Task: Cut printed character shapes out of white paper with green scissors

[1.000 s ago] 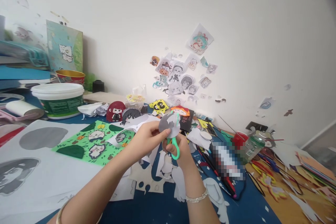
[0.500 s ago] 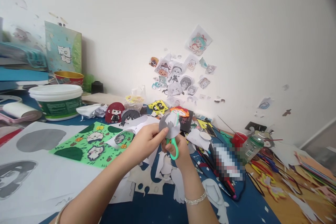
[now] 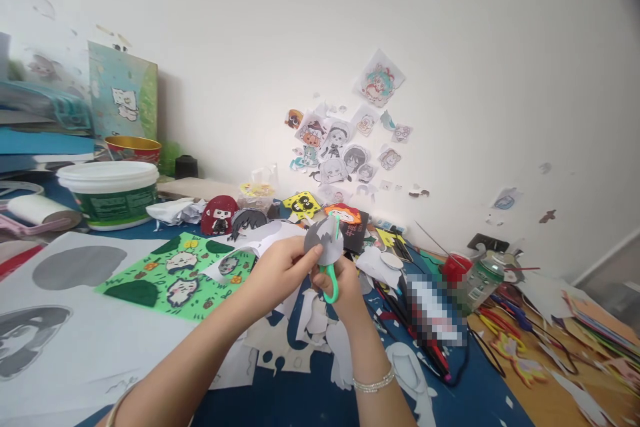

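Observation:
Between the fingers of my left hand [image 3: 289,261] is the edge of a grey and white paper cutout [image 3: 320,240], rounded in outline and held up over the table. My right hand [image 3: 345,280] is closed on the green handles of a pair of scissors [image 3: 331,283]. The scissors' blades lie at the cutout's right part, pointing away from me; how far apart they stand is hard to make out. Below my hands lie white paper scraps [image 3: 314,317]. A green sheet with drawn characters [image 3: 175,273] rests left of my left hand.
A white-lidded tub [image 3: 109,193] stands back left, beside a white roll [image 3: 43,213]. A large printed sheet [image 3: 115,327] covers the left front. Pens [image 3: 440,360], a green-labelled jar [image 3: 483,283] and coloured paper sheets [image 3: 600,320] sit at right. Pictures [image 3: 336,137] hang on the wall.
The paper cutout has turned slightly in my left hand, and the scissors have shifted a little with it. Both hands keep their hold; the rest looks the same.

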Demonstrator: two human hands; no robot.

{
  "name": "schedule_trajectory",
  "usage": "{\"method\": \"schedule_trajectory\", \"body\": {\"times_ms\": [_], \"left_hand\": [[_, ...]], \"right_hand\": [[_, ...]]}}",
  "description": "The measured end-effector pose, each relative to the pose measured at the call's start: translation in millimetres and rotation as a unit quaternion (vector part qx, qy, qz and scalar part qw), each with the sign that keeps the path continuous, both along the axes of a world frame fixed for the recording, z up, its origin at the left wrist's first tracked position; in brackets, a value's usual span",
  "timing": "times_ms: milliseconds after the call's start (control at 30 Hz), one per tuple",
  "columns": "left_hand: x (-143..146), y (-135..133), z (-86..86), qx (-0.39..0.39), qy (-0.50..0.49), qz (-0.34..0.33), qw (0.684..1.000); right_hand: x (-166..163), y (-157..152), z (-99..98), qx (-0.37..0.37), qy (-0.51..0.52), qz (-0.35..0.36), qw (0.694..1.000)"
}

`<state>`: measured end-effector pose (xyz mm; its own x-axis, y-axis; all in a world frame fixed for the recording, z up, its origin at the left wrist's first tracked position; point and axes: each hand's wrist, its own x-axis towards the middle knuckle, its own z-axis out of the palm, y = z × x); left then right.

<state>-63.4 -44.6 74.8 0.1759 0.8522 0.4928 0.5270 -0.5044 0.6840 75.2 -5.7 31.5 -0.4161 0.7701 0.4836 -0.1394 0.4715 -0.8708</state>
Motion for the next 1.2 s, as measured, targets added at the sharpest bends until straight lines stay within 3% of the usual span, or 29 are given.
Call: {"method": "schedule_trajectory", "body": {"times_ms": [200,333,467,733,900,1200], "left_hand": [[0.3,0.6,-1.9,0.003,-0.062,0.022,0.998],[0.6,1.1,-0.2,-0.001,-0.051,0.034,0.998],[0.5,1.1,1.9,-0.001,-0.031,0.022,0.999],[-0.1,0.1,2.0,-0.024,-0.082,-0.01,0.996],[-0.4,0.4,1.1,-0.022,-0.105,0.011,0.994],[-6.1,2.7,1.8,-0.006,-0.062,0.019,0.998]], "right_hand": [[1.9,0.1,-0.9,-0.006,-0.024,-0.001,1.0],[1.2,-1.3,1.7,-0.004,-0.02,0.002,1.0],[0.5,-2.3,3.5,-0.004,-0.019,0.001,1.0],[1.0,1.0,-0.6,0.003,-0.03,-0.008,0.999],[1.4,-0.7,1.3,-0.002,-0.046,-0.012,0.999],[2.1,-0.8,-1.2,-0.019,-0.037,0.022,0.999]]}}
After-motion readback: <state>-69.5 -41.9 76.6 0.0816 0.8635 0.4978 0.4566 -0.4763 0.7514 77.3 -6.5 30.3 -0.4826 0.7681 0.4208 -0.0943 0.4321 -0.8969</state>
